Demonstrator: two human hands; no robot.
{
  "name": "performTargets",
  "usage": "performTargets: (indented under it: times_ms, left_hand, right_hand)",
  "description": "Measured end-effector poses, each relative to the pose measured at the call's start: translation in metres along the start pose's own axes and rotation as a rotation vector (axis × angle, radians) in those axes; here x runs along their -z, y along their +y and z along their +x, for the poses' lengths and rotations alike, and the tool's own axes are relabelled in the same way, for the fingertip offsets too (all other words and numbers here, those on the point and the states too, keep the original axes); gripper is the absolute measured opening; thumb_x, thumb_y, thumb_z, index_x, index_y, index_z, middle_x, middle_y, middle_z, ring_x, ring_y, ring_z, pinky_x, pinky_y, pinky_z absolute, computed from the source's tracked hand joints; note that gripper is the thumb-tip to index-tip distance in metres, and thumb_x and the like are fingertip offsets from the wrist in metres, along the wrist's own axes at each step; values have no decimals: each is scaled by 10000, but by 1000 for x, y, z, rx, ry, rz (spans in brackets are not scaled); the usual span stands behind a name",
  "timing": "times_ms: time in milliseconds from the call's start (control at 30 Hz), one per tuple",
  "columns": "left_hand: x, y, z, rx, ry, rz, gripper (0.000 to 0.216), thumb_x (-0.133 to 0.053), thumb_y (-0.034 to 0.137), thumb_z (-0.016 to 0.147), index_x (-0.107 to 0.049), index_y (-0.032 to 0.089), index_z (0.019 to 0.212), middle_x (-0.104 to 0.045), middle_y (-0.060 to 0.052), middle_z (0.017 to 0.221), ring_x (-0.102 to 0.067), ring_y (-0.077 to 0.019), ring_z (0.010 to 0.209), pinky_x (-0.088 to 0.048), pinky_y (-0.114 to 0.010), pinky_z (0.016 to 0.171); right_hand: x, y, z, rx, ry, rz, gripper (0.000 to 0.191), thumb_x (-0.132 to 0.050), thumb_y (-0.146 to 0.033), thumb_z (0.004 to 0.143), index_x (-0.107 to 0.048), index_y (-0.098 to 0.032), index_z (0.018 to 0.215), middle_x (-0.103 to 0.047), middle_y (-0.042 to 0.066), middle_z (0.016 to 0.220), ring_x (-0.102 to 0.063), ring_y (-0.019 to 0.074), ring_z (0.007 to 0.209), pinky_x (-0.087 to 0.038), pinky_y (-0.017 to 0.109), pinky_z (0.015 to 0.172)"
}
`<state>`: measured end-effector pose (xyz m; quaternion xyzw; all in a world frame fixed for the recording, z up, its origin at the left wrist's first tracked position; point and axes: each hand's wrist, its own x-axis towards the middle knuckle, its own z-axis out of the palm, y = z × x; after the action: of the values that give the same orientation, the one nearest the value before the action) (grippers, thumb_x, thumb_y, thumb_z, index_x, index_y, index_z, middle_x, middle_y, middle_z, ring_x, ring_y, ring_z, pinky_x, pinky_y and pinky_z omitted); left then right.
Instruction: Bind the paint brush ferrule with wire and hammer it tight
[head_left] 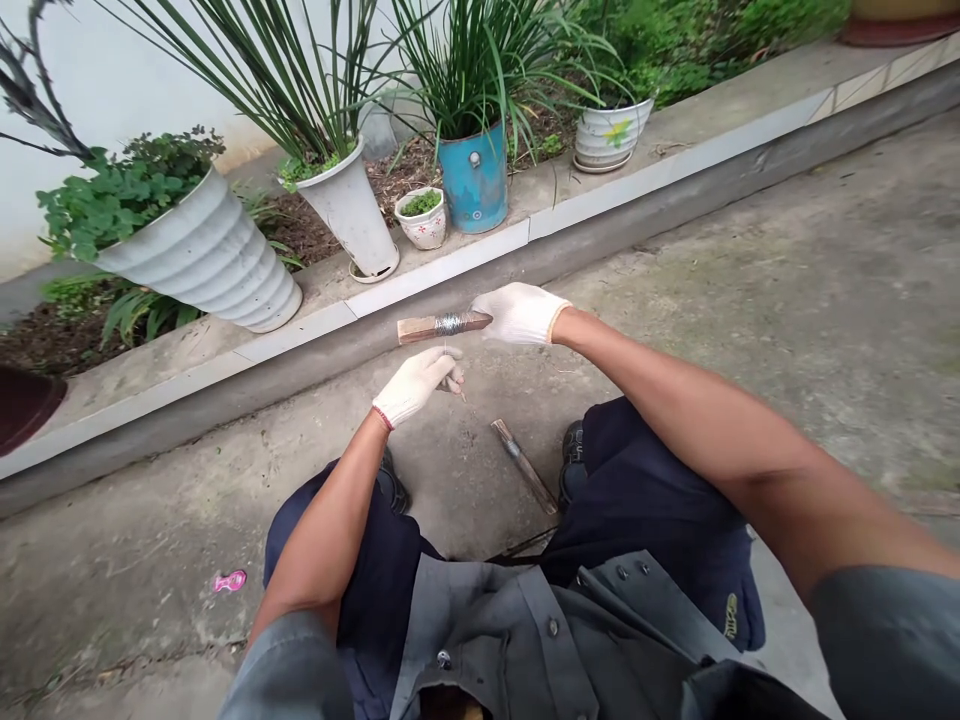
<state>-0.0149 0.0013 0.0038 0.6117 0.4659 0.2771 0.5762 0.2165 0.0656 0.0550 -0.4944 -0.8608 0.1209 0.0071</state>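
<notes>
While the gloved right hand (521,313) grasps one end of a wooden stick (416,330) wrapped in shiny wire (451,324), the gloved left hand (416,383) is just below, its fingers curled on a thin strand (445,344) that runs up to the coil. The stick is held above the concrete ground (712,300), before a ledge (442,265) lined with potted plants (474,180). A second stick (534,478) lies between the shoes (574,460), nearer the right one; a small pink object (229,581) lies farther left.
</notes>
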Motion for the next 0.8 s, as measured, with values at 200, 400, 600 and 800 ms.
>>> performTargets:
  times_ms: [200, 400, 600, 800]
  left_hand:
    - [-3, 1, -1, 85, -30, 174, 258, -515, 309, 967, -644, 140, 1113, -691, -34, 777, -645, -131, 618, -540, -264, 638]
    - [12, 13, 0, 65, 79, 692, 296, -478, 363, 958, -720, 191, 968, -634, 16, 650, -553, -134, 546, -389, -250, 537]
    - [21, 21, -4, -47, 106, 924, 314, -513, 394, 943, -694, 197, 779, -649, 17, 660, -550, -142, 628, -357, -258, 593]
    - [29, 9, 1, -18, 67, 554, 340, -587, 466, 921, -710, 156, 856, -677, -13, 698, -590, -140, 618, -427, -242, 589]
  right_hand:
    - [-7, -2, 2, -153, 130, -159, 317, -518, -164, 918, -729, -161, 1153, -750, 175, 1039, -698, 274, 969, -430, 328, 784]
    - [-4, -9, -2, -63, 42, -337, 275, -529, -89, 887, -773, -72, 1013, -740, 243, 983, -687, 309, 987, -425, 401, 855]
    - [-14, -1, -4, 167, -140, -344, 216, -603, -136, 807, -775, -147, 937, -738, 149, 892, -644, 241, 850, -384, 338, 745]
    - [-4, 16, -8, 260, -296, 6, 209, -637, -273, 781, -736, -193, 947, -647, -3, 728, -498, 130, 639, -306, 276, 632]
